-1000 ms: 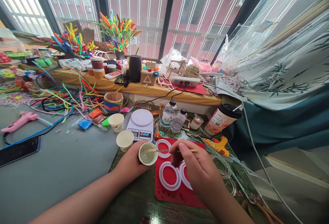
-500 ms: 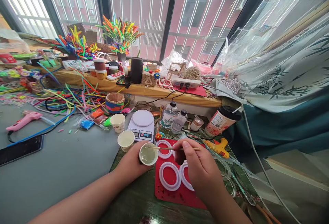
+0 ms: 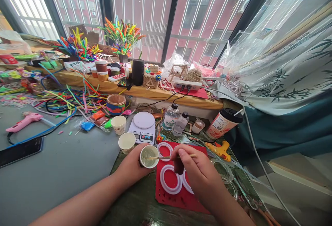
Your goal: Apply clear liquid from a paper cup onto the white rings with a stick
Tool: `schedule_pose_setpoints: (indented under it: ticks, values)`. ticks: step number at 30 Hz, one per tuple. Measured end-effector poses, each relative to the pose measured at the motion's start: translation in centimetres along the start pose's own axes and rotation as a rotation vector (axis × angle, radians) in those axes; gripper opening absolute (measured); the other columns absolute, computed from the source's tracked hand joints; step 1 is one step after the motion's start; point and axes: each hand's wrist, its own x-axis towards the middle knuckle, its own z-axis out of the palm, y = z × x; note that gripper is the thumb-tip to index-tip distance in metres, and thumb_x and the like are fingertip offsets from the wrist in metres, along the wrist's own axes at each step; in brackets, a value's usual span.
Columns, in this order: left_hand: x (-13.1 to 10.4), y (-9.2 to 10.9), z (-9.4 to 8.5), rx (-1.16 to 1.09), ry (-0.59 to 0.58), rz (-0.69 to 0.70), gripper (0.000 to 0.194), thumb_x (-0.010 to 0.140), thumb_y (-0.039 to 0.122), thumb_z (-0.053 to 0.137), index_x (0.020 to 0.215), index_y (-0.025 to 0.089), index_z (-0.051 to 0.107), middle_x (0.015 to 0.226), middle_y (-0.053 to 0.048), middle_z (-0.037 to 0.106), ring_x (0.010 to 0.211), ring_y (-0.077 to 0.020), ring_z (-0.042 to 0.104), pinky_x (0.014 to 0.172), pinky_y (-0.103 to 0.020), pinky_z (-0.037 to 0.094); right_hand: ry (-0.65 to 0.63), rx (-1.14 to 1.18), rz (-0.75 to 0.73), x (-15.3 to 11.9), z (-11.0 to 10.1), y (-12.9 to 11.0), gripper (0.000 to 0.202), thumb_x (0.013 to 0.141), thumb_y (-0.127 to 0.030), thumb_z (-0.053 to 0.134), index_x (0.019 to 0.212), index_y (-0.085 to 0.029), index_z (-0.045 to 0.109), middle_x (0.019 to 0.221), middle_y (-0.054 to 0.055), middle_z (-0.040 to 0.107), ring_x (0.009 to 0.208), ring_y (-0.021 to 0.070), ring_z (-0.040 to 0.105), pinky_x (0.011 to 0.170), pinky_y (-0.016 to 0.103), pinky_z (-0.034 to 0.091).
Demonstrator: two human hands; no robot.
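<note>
My left hand (image 3: 135,163) is wrapped round a paper cup (image 3: 149,166) that holds a clear, slightly cloudy liquid. Between the thumb and fingers of my right hand (image 3: 193,165) is a thin wooden stick (image 3: 164,157), its far end dipped in the liquid. Below and beside the cup lies a red sheet (image 3: 172,201) bearing several white ring-shaped molds (image 3: 171,192); my right hand partly covers some of them. Two more paper cups, one nearer (image 3: 127,142) and one farther (image 3: 118,124), stand left of a white digital scale (image 3: 143,120).
Two clear bottles with black caps (image 3: 169,118) stand behind the red sheet. A yellow glue gun (image 3: 220,150) and a large drink cup (image 3: 223,125) are at the right. On the left lie a phone (image 3: 22,151), a pink glue gun (image 3: 26,121) and tangled pipe cleaners (image 3: 67,101).
The stick and my right hand have shifted slightly left and down, moving the stick's tip within the cup. My left hand keeps the cup almost in the same place.
</note>
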Motion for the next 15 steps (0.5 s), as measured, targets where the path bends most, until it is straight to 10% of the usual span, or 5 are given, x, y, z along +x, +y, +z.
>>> schedule_pose_setpoints:
  ticks: [15]
  values:
    - [-0.03, -0.03, 0.02, 0.063, -0.002, 0.024, 0.052, 0.080, 0.022, 0.082, 0.130, 0.025, 0.070, 0.133, -0.010, 0.079, 0.123, -0.0346, 0.074, 0.108, -0.050, 0.059, 0.092, 0.030, -0.012, -0.11, 0.37, 0.30, 0.046, 0.114, -0.049, 0.043, 0.085, -0.022, 0.067, 0.069, 0.001, 0.065, 0.066, 0.0201, 0.060, 0.063, 0.031, 0.045]
